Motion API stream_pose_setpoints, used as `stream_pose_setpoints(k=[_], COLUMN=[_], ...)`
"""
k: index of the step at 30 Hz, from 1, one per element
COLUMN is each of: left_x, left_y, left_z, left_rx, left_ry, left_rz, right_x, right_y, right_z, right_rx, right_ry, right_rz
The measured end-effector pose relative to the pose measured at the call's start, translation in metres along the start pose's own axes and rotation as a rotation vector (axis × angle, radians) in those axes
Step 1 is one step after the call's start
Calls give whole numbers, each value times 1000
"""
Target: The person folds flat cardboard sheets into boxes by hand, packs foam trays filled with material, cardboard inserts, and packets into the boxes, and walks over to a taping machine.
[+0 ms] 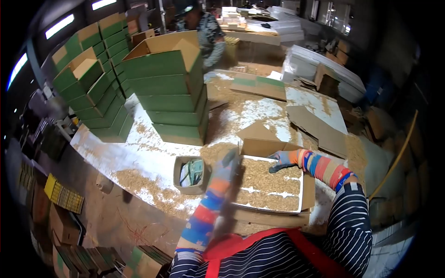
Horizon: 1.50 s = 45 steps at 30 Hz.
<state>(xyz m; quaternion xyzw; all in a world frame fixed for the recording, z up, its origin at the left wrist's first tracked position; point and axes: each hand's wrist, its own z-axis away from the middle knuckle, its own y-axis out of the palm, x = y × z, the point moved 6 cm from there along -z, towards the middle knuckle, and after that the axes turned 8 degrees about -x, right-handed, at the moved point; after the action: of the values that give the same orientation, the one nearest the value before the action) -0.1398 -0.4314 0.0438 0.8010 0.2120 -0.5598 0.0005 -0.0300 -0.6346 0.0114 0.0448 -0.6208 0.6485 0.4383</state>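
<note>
An open cardboard box (309,194) sits in front of me, with a white tray (301,189) inside it, its compartments covered in wood shavings (266,180). My right hand (282,161), in a dark glove, rests at the tray's back edge with its fingers bent over the rim. My left hand (226,161), also gloved, is at the box's left side; it is blurred and its fingers cannot be made out. Just left of it stands a small box (189,188) with green and white packets in it.
Tall stacks of green cardboard boxes (160,74) (92,99) stand at the back left. A person (208,34) is behind them. Flat cardboard pieces (315,127) and scattered shavings lie on the white table (153,162). A yellow rod (396,157) leans at right.
</note>
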Motion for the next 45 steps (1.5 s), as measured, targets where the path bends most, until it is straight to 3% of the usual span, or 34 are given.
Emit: stream_pose_setpoints(k=[2,3,4,6,7,8,10,12,14,16,18,20,22,23,24,25,28,32,33,34,35,36,37,38,39,40,41,43,45], left_x=[2,10,7,-2,3,-1,-17,-16,-6,-4,47,71,70,99,126,115,148,163,155,153,188,174,129,160,147,135,135,138,141], left_y=[1,3,0,-1,2,2,4,-3,-6,-22,-64,-103,-122,-128,-131,-121,-126,-145,-144,-146,-159,-152,-134,-143,-140,-134,-135,-137,-145], left_z=[-2,-4,-4,-5,-7,-8,-8,-7,-6,-6,-5,-2,6,14,20,20,34,44,42,41,45,37,26,30,29,23,23,24,27], left_rx=[-66,-50,-70,-95,-57,-56,-25,-37,4,-21,-306,-472,-272,-148,-22,73,51,-210,-233,-273,-257,-150,-204,-101,-148,-188,-235,-318,-363], left_ry=[-249,-220,-229,-249,-274,-257,-203,-162,-214,-334,-366,-236,-591,-599,-610,-706,-748,-660,-555,-625,-683,-676,-833,-725,-669,-605,-574,-512,-678], left_rz=[176,190,197,218,223,170,65,25,163,204,129,-41,-955,-1095,-1231,-1301,-1256,-1114,-1090,-1047,-826,-916,-841,-1007,-1087,-1165,-1210,-1291,-1195], right_x=[18,38,53,100,103,91,54,34,48,61,65,0,-107,-123,-187,-215,-196,-227,-220,-218,-227,-235,-269,-245,-248,-272,-251,-203,-195], right_y=[-3,-9,-18,-26,-27,-22,19,33,26,-22,-91,-120,-107,-97,-67,-50,-31,17,20,26,18,9,18,-7,-9,-11,-29,-54,-62], right_z=[8,17,28,48,51,59,69,66,58,54,66,64,44,40,13,-4,-20,-60,-61,-52,-38,-24,-8,14,34,52,78,121,161], right_rx=[31,-34,-202,-415,-264,-204,157,193,199,-203,-534,-931,-848,-664,-455,-394,-422,-312,-349,-384,-410,-460,-595,-705,-807,-903,-1013,-1028,-1088], right_ry=[100,143,156,-149,205,408,412,416,204,62,87,112,521,669,675,695,907,800,610,409,496,587,639,556,469,451,378,375,371], right_rz=[-172,-172,22,713,904,856,436,283,198,69,-266,-505,-27,23,93,113,302,182,312,431,109,-205,-416,-284,-740,-741,-698,-788,-713])
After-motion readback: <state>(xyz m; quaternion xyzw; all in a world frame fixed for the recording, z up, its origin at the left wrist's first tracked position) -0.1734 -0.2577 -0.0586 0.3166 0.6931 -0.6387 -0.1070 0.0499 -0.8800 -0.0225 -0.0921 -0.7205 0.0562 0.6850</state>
